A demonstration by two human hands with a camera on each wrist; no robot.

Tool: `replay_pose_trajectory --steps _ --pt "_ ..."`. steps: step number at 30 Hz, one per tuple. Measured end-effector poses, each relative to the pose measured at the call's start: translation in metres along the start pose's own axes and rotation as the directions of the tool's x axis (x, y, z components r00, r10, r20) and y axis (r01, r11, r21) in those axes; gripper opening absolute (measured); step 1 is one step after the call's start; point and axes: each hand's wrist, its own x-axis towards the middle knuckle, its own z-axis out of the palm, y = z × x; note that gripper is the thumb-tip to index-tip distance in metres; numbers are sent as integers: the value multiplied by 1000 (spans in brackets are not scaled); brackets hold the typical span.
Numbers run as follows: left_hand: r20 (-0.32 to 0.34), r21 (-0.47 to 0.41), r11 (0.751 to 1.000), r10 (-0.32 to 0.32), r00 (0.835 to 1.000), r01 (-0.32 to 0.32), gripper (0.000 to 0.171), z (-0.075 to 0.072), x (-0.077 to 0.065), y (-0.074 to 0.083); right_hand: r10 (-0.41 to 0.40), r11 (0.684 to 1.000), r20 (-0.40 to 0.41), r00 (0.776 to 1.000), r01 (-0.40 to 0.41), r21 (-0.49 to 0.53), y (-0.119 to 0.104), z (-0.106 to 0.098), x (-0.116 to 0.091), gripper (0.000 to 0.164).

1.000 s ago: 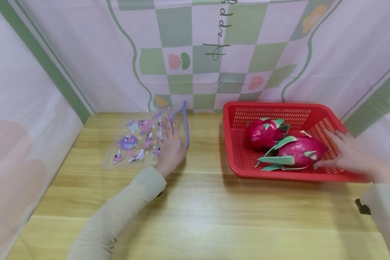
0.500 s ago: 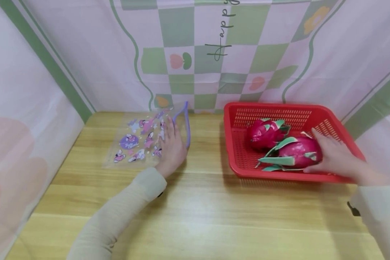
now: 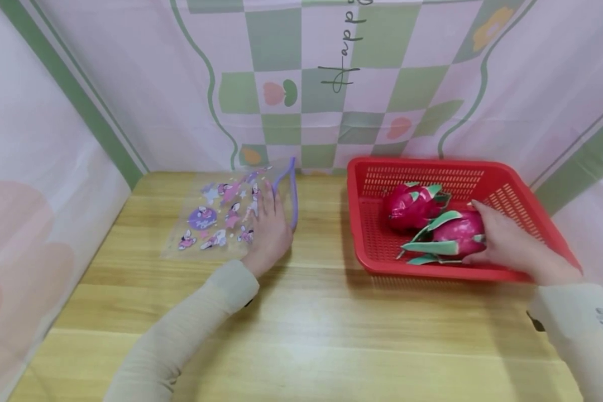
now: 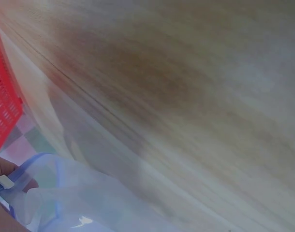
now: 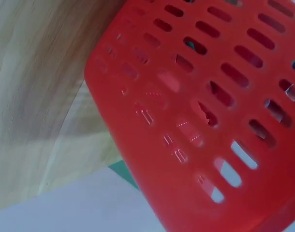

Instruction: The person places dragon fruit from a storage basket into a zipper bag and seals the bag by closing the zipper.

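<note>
My left hand [image 3: 270, 237] lies over the right end of a clear zip bag [image 3: 202, 219] with purple cartoon prints, on the left of the table. In the left wrist view its fingers [image 4: 1, 166] hold the bag's blue zip edge beside a white slider [image 4: 5, 181]; the bag's mouth gapes. On the right, my right hand [image 3: 515, 245] reaches into a red plastic basket [image 3: 487, 273]. Thumb and fingers grip the end of a pink dragon fruit [image 3: 459, 234] with green scales. A second dragon fruit [image 3: 409, 209] lies beside it, farther back and left.
The slotted basket wall [image 5: 152, 125] fills most of the right wrist view. A wooden table [image 3: 311, 329] carries everything. Patterned cloth [image 3: 321, 89] hangs close behind the bag and basket, and more cloth [image 3: 40, 184] borders the left side.
My right hand has moved left inside the basket, from the fruit's right side to a grip on its end. My left hand and the bag have hardly moved.
</note>
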Motion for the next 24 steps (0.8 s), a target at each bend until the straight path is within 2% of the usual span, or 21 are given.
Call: replay_pose_trajectory --steps 7,15,24 --pt "-11 16 1000 21 1000 -21 86 3 0 0 53 998 -20 998 -54 -14 -2 1 1 130" --pt "-11 44 998 37 999 -37 87 3 -1 -1 28 996 -32 999 -25 87 -2 2 0 121" --pt "-23 64 997 52 998 -50 93 2 -2 -3 54 996 -39 998 -52 71 2 5 -1 124"
